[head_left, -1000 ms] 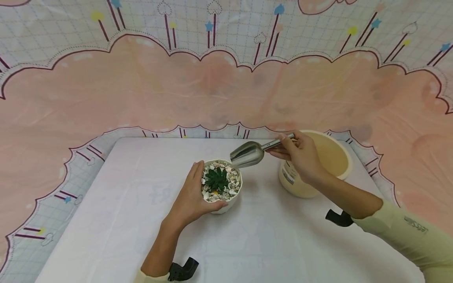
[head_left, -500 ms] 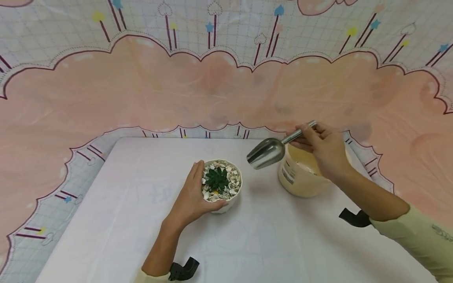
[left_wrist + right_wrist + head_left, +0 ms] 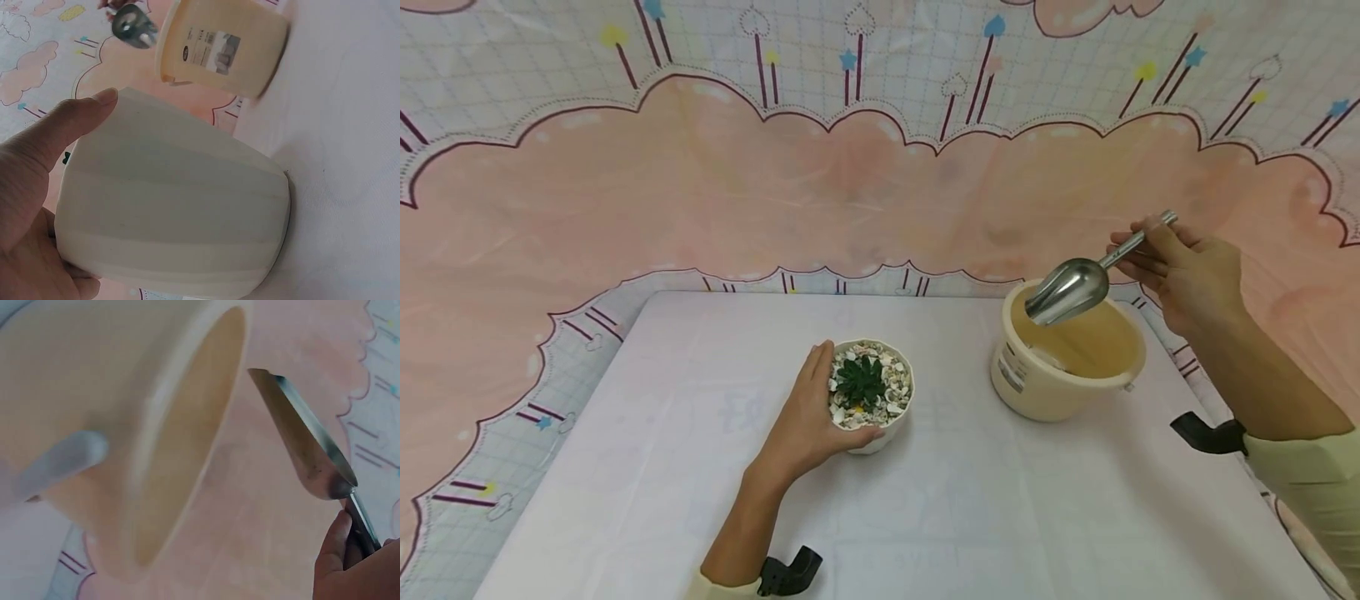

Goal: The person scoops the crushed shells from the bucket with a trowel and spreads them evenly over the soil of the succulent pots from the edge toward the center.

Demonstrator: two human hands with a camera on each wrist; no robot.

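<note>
My left hand [image 3: 805, 421] holds a white faceted pot [image 3: 889, 435] on the table, thumb and fingers spread round its left side. A small green succulent [image 3: 860, 381] grows in it, ringed by pale pebbles [image 3: 896, 390]. Filling much of the left wrist view, the pot [image 3: 169, 194] hides most of the plant. My right hand [image 3: 1198, 279] grips a metal scoop [image 3: 1073, 290] by its handle, above the cream bucket [image 3: 1047, 398]. In the right wrist view the scoop [image 3: 306, 450] is apart from the bucket's rim [image 3: 147, 462].
A white cloth-like cover lies over the table [image 3: 730, 483]. Some pale material [image 3: 1047, 358] shows low inside the bucket. Behind stands a pink backdrop [image 3: 820, 200] with printed candles. Black wrist mounts [image 3: 790, 572] sit on both forearms.
My right hand has carried the scoop up and to the right, from the pot's rim to above the bucket. The left hand and the pot have stayed put.
</note>
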